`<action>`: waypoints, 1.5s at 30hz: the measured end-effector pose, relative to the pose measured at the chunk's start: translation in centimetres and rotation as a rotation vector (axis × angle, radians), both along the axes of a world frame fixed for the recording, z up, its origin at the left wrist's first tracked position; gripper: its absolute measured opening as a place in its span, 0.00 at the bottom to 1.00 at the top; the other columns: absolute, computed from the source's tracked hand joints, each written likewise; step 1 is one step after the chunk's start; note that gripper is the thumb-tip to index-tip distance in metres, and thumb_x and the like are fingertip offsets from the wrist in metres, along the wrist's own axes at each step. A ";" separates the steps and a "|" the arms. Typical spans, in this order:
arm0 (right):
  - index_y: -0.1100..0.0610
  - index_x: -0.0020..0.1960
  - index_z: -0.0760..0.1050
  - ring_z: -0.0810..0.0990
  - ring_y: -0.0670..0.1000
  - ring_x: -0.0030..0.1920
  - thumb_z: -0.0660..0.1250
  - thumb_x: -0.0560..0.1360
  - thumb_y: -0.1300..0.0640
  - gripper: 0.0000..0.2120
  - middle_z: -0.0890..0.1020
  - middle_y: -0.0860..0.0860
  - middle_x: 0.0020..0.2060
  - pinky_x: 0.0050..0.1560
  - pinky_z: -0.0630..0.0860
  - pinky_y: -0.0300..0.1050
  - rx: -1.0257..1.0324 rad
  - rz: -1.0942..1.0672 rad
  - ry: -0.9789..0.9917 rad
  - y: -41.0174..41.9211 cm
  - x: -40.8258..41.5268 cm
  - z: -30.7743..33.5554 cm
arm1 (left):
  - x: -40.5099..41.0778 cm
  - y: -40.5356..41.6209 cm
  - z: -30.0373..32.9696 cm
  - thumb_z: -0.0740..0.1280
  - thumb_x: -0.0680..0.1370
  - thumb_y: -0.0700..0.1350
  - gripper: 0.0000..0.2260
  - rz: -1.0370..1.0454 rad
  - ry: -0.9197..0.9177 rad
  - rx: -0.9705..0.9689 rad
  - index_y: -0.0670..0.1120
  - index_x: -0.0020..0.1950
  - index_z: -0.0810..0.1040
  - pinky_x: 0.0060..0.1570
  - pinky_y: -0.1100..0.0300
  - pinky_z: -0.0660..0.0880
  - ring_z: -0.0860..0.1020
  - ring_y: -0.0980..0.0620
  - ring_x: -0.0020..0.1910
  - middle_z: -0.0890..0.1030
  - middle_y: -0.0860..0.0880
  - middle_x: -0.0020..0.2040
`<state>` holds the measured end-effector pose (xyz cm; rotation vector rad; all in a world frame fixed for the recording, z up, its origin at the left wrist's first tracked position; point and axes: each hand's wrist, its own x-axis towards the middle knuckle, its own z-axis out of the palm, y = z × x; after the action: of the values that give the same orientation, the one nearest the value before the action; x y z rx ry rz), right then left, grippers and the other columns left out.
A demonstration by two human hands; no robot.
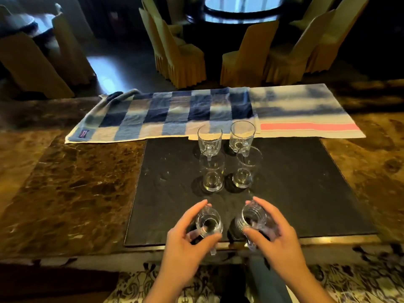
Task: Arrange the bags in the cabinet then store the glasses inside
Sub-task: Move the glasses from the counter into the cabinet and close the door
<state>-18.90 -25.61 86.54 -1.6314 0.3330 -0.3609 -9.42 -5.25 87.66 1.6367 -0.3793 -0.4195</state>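
Observation:
Several clear handled glasses stand in two columns on a black mat (pixel 306 182). My left hand (pixel 185 239) is wrapped around the near left glass (pixel 208 224), thumb and fingers on its sides. My right hand (pixel 275 232) grips the near right glass (pixel 253 217) the same way. Both held glasses are at the mat's front edge. Beyond them stand a middle pair, one glass (pixel 212 171) on the left and one glass (pixel 246 169) on the right. A far pair, left glass (pixel 209 138) and right glass (pixel 242 134), stands by the towels. No cabinet or bags are in view.
The mat lies on a brown marble counter (pixel 72 182). A blue checked towel (pixel 166 114) and a white towel with a pink stripe (pixel 306 114) lie along the far side. Yellow-covered chairs (pixel 179 55) and a round table (pixel 242 9) stand behind. Patterned carpet (pixel 349 285) is below.

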 end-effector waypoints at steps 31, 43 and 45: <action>0.34 0.65 0.75 0.83 0.44 0.57 0.77 0.71 0.60 0.30 0.80 0.33 0.58 0.54 0.81 0.42 0.131 -0.041 0.383 17.5 -18.3 -3.6 | -16.0 16.5 -6.5 0.81 0.69 0.38 0.31 -0.077 0.235 0.159 0.64 0.65 0.80 0.55 0.58 0.82 0.82 0.58 0.58 0.82 0.62 0.61; 0.31 0.66 0.73 0.82 0.43 0.57 0.78 0.71 0.56 0.31 0.80 0.42 0.61 0.55 0.82 0.43 0.092 0.044 0.421 14.9 -23.6 -7.1 | -22.0 13.8 -7.2 0.81 0.70 0.37 0.29 -0.061 0.183 0.161 0.63 0.63 0.80 0.55 0.62 0.80 0.82 0.57 0.60 0.81 0.62 0.61; 0.30 0.64 0.73 0.81 0.40 0.57 0.79 0.70 0.56 0.31 0.80 0.40 0.60 0.57 0.81 0.43 0.089 0.038 0.448 14.7 -24.1 -8.0 | -22.5 13.7 -7.9 0.81 0.70 0.38 0.29 -0.069 0.195 0.174 0.63 0.63 0.80 0.56 0.60 0.80 0.81 0.58 0.61 0.81 0.63 0.62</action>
<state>-43.05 -10.88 78.52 -1.6194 0.6446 0.0537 -31.92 8.42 79.75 1.7366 -0.2591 -0.6746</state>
